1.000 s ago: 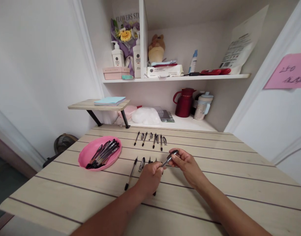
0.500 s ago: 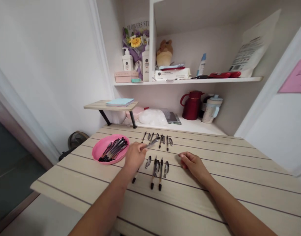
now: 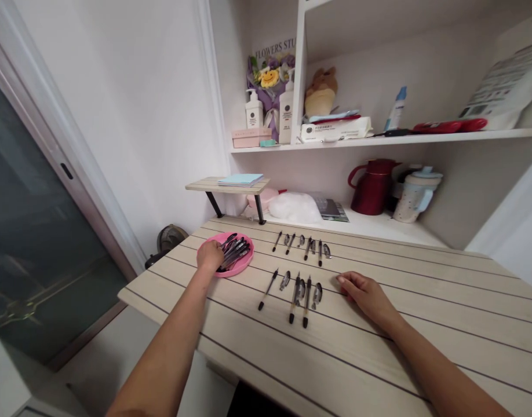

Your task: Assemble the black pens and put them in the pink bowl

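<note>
My left hand (image 3: pixel 210 255) is at the left side of a round pink tray (image 3: pixel 250 265), fingers closed. A dark pen (image 3: pixel 229 238) sticks out past its fingertips, above a heap of black-and-clear pens (image 3: pixel 236 253) in the tray. Its fingertips are partly hidden. My right hand (image 3: pixel 359 291) rests on the table right of the pen rows, thumb and fingers drawn together; anything inside is hidden. Between my hands, uncapped pens lie in two rows: a far row with a pen (image 3: pixel 320 253) and cap (image 3: pixel 327 251), and a near row with a pen (image 3: pixel 307 302) and cap (image 3: pixel 317 293).
A small raised stand (image 3: pixel 205 184) holding a light-blue notepad (image 3: pixel 240 179) stands at the table's back left. Behind are a red jug (image 3: pixel 373 188), a speckled cup (image 3: pixel 416 197) and a white plastic bag (image 3: pixel 294 207). Above runs a shelf (image 3: pixel 396 139) with bottles and wipes.
My left hand has moved left from over the pen rows to the pink tray, with a pen in its fingers. The camera view has turned left. My right hand stays on the table.
</note>
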The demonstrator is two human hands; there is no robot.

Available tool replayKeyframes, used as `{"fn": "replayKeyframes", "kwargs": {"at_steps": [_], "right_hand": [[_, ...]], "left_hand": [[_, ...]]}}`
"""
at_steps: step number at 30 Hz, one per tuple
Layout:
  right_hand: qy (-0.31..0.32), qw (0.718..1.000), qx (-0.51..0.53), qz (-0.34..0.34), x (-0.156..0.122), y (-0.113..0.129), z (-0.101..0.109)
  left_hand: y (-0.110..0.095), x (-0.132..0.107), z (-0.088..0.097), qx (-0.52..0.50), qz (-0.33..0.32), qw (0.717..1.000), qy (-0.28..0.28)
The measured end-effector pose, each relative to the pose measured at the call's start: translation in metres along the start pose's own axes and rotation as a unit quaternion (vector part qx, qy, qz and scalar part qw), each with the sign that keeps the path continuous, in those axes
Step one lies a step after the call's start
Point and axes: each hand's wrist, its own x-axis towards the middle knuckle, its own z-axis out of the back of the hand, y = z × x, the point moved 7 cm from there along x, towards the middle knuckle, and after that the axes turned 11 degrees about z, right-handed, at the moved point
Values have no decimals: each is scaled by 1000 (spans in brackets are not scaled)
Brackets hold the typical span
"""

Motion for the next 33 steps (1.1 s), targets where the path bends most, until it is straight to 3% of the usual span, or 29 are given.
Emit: {"fn": "replayKeyframes", "kwargs": {"at_steps": [3,5,8,11,14,19,22,27,31,33], "right_hand": [[2,1000,6,3,1,-2,-2],[-1,1000,9,4,1,-3,-2],[1,1000,-2,7,2,-5,-3],[-1,999,-34,30,1,2,-2],[2,994,-76,78,-1,21,-6],[28,984,-130,119,-7,54,-25],[76,973,-139,166,-11,70,-38],[132,959,-173,180,-14,71,-43],[120,958,-211,154,-12,63,-35],[115,954,-241,138,-12,61,-30]], "left_hand": [[-19,-20,7,0,-45,999,-18],[-40,-46,4,-9,-109,994,-12],[-75,-103,-17,-22,-221,974,49],[-105,-163,-48,-12,-340,931,131],[-118,-195,-69,33,-357,921,150],[-128,-206,-78,93,-349,923,134],[-130,-208,-78,112,-347,921,135],[-130,-206,-78,109,-341,922,151],[-126,-185,-67,20,-286,945,158],[-124,-172,-62,-98,-222,945,220]]}}
